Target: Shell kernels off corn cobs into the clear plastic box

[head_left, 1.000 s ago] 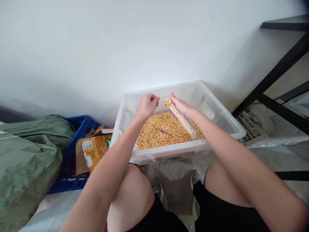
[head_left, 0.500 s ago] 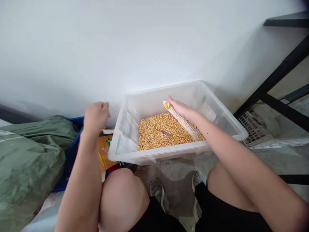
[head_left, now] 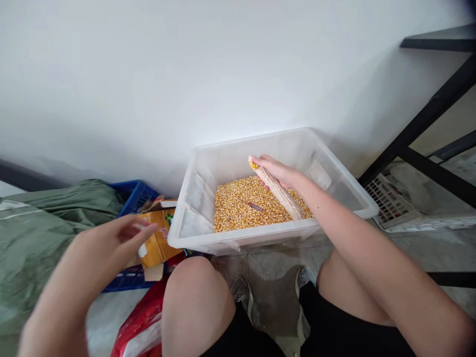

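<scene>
My right hand (head_left: 277,171) is closed around a corncob (head_left: 280,192), stripped pale along its length with a few yellow kernels left near its upper tip. The cob slants over loose corn kernels (head_left: 234,208) in a translucent plastic tub (head_left: 208,240). On the kernels lies a small brownish strip (head_left: 255,207), its kind unclear. Left of the tub, my left hand (head_left: 115,243) is slightly blurred, thumb and fingers apart, with nothing visible between them. It hovers in front of a yellow cardboard box (head_left: 158,243).
A blue crate (head_left: 136,196) stands at the left beside a green cloth or bag (head_left: 92,198). Below it is a red bag (head_left: 141,317). At the right are a black metal frame (head_left: 439,173) and a white basket (head_left: 390,201). A white wall rises behind the tub.
My left hand has moved down and left, away from the tub's left rim, and its fingers have opened. The right hand keeps the corncob in nearly the same place.
</scene>
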A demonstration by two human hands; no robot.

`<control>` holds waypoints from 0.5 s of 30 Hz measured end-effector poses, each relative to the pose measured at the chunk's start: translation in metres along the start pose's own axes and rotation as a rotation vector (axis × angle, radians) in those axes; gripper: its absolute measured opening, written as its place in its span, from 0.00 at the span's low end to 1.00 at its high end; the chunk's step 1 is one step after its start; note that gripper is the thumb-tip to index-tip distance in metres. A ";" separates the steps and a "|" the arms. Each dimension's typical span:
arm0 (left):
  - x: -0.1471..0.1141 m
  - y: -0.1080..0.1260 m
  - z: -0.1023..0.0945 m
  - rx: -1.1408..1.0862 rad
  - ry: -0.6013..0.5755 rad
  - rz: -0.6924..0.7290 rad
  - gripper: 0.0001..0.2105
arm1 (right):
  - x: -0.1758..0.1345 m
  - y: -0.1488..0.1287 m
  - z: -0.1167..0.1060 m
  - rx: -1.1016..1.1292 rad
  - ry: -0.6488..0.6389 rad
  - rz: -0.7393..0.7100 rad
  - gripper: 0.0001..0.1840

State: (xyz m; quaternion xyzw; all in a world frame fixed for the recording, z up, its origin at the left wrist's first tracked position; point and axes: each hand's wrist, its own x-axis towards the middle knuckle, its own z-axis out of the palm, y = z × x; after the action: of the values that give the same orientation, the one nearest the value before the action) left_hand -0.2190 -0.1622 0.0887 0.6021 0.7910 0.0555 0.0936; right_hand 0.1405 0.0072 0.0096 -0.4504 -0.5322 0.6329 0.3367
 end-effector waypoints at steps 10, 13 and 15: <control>0.114 0.204 0.056 -0.578 -0.163 0.532 0.19 | -0.004 -0.007 0.001 0.137 0.048 0.066 0.25; 0.128 0.220 0.080 -0.692 -0.395 0.587 0.20 | -0.003 -0.006 -0.001 0.065 0.096 -0.006 0.22; 0.127 0.224 0.091 -0.837 -0.488 0.580 0.22 | -0.002 -0.006 -0.002 0.056 0.113 -0.037 0.21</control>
State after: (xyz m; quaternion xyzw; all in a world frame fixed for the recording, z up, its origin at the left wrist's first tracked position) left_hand -0.0212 0.0176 0.0344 0.7017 0.4590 0.2470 0.4857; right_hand 0.1430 0.0070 0.0157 -0.4661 -0.5027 0.6146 0.3903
